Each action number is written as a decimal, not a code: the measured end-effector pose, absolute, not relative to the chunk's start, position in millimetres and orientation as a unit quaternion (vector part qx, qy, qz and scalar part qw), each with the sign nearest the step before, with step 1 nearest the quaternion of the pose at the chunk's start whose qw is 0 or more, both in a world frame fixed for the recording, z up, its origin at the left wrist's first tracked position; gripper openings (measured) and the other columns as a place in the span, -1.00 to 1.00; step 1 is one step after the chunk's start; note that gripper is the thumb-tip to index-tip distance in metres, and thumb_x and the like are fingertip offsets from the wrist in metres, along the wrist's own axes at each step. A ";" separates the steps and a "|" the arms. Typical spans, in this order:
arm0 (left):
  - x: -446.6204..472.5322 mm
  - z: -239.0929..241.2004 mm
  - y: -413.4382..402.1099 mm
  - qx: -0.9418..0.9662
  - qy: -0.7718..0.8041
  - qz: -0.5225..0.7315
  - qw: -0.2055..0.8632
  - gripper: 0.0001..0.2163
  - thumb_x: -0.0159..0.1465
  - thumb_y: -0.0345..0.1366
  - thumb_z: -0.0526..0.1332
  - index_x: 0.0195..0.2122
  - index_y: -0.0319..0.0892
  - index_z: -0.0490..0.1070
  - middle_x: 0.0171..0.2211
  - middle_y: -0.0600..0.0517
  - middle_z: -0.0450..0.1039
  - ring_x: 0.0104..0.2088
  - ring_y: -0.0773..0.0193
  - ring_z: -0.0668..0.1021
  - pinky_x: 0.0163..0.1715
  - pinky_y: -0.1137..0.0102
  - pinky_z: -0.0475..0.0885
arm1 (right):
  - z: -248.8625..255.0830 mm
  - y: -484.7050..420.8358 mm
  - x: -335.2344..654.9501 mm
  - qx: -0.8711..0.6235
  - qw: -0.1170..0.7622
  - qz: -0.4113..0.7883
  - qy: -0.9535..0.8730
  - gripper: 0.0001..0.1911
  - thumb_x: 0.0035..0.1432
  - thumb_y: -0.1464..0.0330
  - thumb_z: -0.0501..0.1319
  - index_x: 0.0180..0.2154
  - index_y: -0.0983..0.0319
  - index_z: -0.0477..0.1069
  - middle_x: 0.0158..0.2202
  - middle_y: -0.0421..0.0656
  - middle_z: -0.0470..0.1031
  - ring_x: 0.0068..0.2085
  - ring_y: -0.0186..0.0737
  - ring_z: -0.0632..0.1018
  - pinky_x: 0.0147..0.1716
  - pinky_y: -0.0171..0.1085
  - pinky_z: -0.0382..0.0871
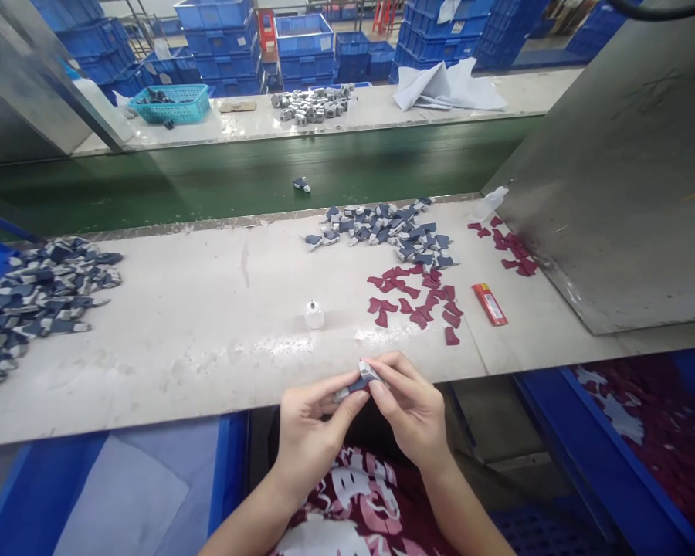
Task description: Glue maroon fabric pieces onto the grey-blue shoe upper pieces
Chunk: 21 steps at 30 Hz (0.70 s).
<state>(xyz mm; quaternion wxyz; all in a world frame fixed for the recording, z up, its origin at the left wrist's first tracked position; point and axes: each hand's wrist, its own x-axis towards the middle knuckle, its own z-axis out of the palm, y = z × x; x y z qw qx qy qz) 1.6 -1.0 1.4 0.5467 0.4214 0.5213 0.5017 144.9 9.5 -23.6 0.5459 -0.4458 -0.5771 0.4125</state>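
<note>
Just over the front edge of the worktable, my left hand and my right hand meet on one small grey and dark blue plastic part. The fingertips of both hands pinch it, covering much of its surface. Beyond my hands stands a small clear bottle with a dark tip. Dark red curved pieces lie scattered ahead of my right hand. Behind them spreads a pile of blue and grey parts, similar in colour to the held one.
A larger heap of blue-grey parts covers the table's left end. A red and yellow packet lies at right, near a metal panel. One part sits on the green belt. A turquoise basket stands beyond.
</note>
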 end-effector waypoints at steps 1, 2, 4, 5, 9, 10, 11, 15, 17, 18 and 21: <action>1.7 0.2 -1.4 0.426 0.525 0.503 0.539 -0.78 0.13 -0.24 0.46 -0.19 -0.15 0.68 -0.25 -0.06 0.70 -0.29 0.02 0.73 -0.25 0.31 0.71 | -24.4 9.6 145.2 -0.446 0.541 0.417 -0.578 -0.75 0.32 0.30 0.21 -0.04 0.08 0.61 -0.29 -0.11 0.50 -0.28 -0.25 0.56 -0.34 -0.31 0.54; 1.7 -1.3 -1.6 0.427 0.527 0.506 0.533 -0.79 0.14 -0.25 0.45 -0.19 -0.15 0.68 -0.26 -0.05 0.70 -0.30 0.03 0.73 -0.25 0.31 0.71 | -25.5 9.8 146.0 -0.445 0.533 0.425 -0.581 -0.73 0.33 0.28 0.20 -0.01 0.08 0.59 -0.27 -0.11 0.50 -0.27 -0.25 0.56 -0.33 -0.31 0.54; 1.4 -4.8 -1.5 0.424 0.529 0.510 0.530 -0.80 0.14 -0.27 0.45 -0.20 -0.15 0.69 -0.28 -0.04 0.70 -0.31 0.05 0.73 -0.25 0.32 0.71 | -28.5 10.5 148.4 -0.439 0.511 0.443 -0.591 -0.70 0.32 0.26 0.21 0.05 0.06 0.55 -0.22 -0.09 0.51 -0.23 -0.23 0.56 -0.29 -0.29 0.55; 1.2 -6.6 -1.3 0.424 0.528 0.511 0.529 -0.81 0.15 -0.27 0.44 -0.20 -0.15 0.69 -0.27 -0.04 0.70 -0.30 0.06 0.73 -0.25 0.33 0.71 | -30.2 11.1 149.4 -0.435 0.505 0.450 -0.594 -0.69 0.31 0.25 0.23 0.07 0.05 0.54 -0.19 -0.08 0.51 -0.20 -0.22 0.56 -0.26 -0.28 0.55; 0.6 -12.6 -2.3 0.474 0.515 0.518 0.492 -0.80 0.23 -0.33 0.36 -0.12 -0.11 0.67 -0.15 -0.05 0.69 -0.20 0.08 0.72 -0.21 0.36 0.69 | -34.8 13.3 147.7 -0.436 0.529 0.456 -0.568 -0.73 0.27 0.28 0.30 0.00 0.05 0.57 -0.22 -0.11 0.51 -0.21 -0.23 0.56 -0.24 -0.28 0.54; 0.4 -13.8 -3.0 0.494 0.512 0.518 0.474 -0.79 0.25 -0.35 0.34 -0.09 -0.08 0.66 -0.12 -0.04 0.68 -0.17 0.10 0.72 -0.19 0.36 0.69 | -35.0 13.8 145.9 -0.440 0.536 0.455 -0.559 -0.77 0.27 0.28 0.29 -0.03 0.07 0.58 -0.25 -0.12 0.50 -0.24 -0.24 0.56 -0.26 -0.29 0.54; 0.1 -14.7 -3.5 0.515 0.511 0.516 0.456 -0.77 0.27 -0.38 0.32 -0.06 -0.06 0.65 -0.10 -0.03 0.67 -0.16 0.11 0.71 -0.17 0.37 0.68 | -35.0 14.1 144.0 -0.441 0.541 0.456 -0.552 -0.79 0.27 0.27 0.29 -0.06 0.08 0.58 -0.27 -0.13 0.49 -0.26 -0.24 0.55 -0.29 -0.29 0.53; -3.9 -16.4 -2.7 0.577 0.500 0.501 0.408 -0.71 0.29 -0.43 0.29 0.00 -0.05 0.61 -0.08 -0.02 0.67 -0.18 0.16 0.71 -0.18 0.40 0.67 | -36.1 15.4 137.6 -0.439 0.552 0.474 -0.527 -0.80 0.28 0.21 0.27 -0.14 0.15 0.57 -0.33 -0.14 0.46 -0.31 -0.25 0.53 -0.33 -0.29 0.52; -7.1 -16.0 -0.3 0.590 0.494 0.495 0.404 -0.70 0.28 -0.43 0.29 0.03 -0.08 0.60 -0.09 -0.03 0.67 -0.21 0.17 0.72 -0.23 0.43 0.68 | -38.0 16.2 137.2 -0.443 0.543 0.489 -0.519 -0.78 0.28 0.19 0.27 -0.14 0.16 0.56 -0.32 -0.14 0.47 -0.32 -0.26 0.54 -0.35 -0.31 0.52; -8.8 -15.4 1.1 0.594 0.493 0.492 0.403 -0.69 0.28 -0.43 0.29 0.03 -0.09 0.59 -0.11 -0.03 0.67 -0.24 0.18 0.72 -0.27 0.45 0.68 | -39.0 16.7 138.0 -0.446 0.534 0.491 -0.524 -0.77 0.29 0.18 0.26 -0.12 0.16 0.56 -0.32 -0.14 0.47 -0.31 -0.26 0.55 -0.35 -0.31 0.52; -13.9 -11.4 4.1 0.601 0.494 0.479 0.405 -0.71 0.27 -0.41 0.30 0.02 -0.14 0.60 -0.25 -0.03 0.70 -0.41 0.24 0.70 -0.44 0.52 0.64 | -39.1 18.3 143.9 -0.454 0.513 0.434 -0.584 -0.66 0.27 0.19 0.29 0.06 0.11 0.50 -0.27 -0.14 0.49 -0.25 -0.23 0.57 -0.26 -0.26 0.56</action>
